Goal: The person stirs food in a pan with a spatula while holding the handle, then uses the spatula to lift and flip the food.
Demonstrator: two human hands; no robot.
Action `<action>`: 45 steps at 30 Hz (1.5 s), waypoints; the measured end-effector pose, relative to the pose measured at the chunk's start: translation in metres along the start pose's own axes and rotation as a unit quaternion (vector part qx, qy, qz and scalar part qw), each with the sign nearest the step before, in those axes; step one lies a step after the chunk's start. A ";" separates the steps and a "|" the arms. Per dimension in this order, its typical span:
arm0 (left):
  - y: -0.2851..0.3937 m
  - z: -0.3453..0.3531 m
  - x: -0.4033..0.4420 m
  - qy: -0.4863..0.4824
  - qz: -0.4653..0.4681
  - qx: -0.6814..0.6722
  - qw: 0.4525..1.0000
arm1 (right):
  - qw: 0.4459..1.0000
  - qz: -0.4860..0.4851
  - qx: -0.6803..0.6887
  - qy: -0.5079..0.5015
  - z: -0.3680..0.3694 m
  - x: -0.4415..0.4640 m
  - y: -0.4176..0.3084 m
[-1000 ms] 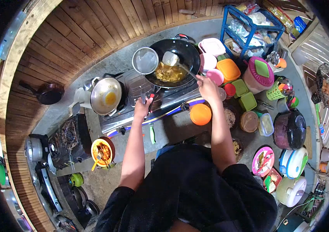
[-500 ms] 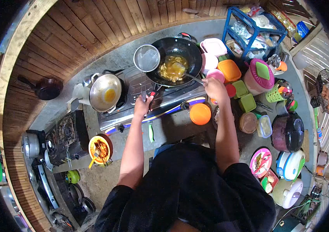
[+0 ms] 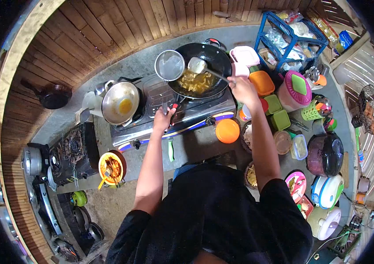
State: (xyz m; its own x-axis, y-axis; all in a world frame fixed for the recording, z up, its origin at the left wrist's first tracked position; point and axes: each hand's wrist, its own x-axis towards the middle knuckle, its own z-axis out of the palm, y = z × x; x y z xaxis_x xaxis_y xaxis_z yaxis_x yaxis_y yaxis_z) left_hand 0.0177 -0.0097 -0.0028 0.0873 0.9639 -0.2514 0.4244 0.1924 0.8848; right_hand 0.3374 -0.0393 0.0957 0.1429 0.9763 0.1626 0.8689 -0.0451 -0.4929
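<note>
The right hand (image 3: 243, 91) is clamped on the upper end of a long-handled spatula (image 3: 197, 65), gripping it just beyond the right edge of the wok (image 3: 221, 61). From that grip the handle slants up and to the left over the rim, so the broad, pale head lies inside the wok, well apart from the fingers, above and to the left of them. Just below the head sits a pool of yellowish oil with food pieces (image 3: 195, 83), in the lower part of the wok's bowl and to the left of the right hand; whether the head touches the pieces is hard to tell. The left hand (image 3: 163, 119) is closed around the handle of a round mesh strainer (image 3: 170, 66), below and to the left of the wok. The strainer's mesh is straight above this grip, overlapping the wok's left edge. The wok's dark handle, with a red part, runs down beside the same hand; I cannot tell whether the fingers clasp it too. The wok is on the right side of the stove (image 3: 191, 115), and a metal pan (image 3: 111, 104) with yellow liquid in it is to the left of the left hand. An orange lid (image 3: 228, 131) lies below the right hand, near the stove's front edge.
</note>
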 end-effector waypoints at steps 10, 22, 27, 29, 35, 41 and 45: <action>0.000 0.001 0.000 0.005 0.010 -0.011 1.000 | 0.993 -0.038 -0.114 0.018 0.027 0.046 0.040; -0.004 0.000 0.004 -0.012 -0.008 -0.012 1.000 | 0.910 0.123 0.316 -0.239 0.041 0.040 0.051; -0.004 -0.001 0.004 -0.018 -0.005 0.002 1.000 | 0.955 -0.072 0.224 -0.181 0.030 0.042 0.081; -0.002 -0.002 0.002 -0.017 -0.009 0.004 1.000 | 0.978 -0.084 0.155 -0.112 0.027 0.042 0.089; -0.003 -0.001 0.005 -0.014 0.001 -0.013 1.000 | 0.998 -0.020 -0.052 -0.004 -0.003 0.029 0.065; -0.011 0.000 0.009 -0.022 0.004 -0.018 1.000 | 0.991 -0.133 0.019 -0.015 0.013 0.033 0.103; -0.013 0.001 0.010 -0.015 -0.013 -0.022 1.000 | 0.969 -0.212 0.114 -0.054 0.032 0.041 0.127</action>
State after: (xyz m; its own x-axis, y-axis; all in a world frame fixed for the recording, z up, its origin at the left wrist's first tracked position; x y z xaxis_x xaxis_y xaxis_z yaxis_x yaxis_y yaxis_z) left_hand 0.0139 -0.0026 -0.0175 0.1041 0.9526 -0.2857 0.3877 0.2257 0.8937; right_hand 0.4384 0.0016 0.0124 -0.2646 0.9140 0.3076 0.7102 0.4005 -0.5790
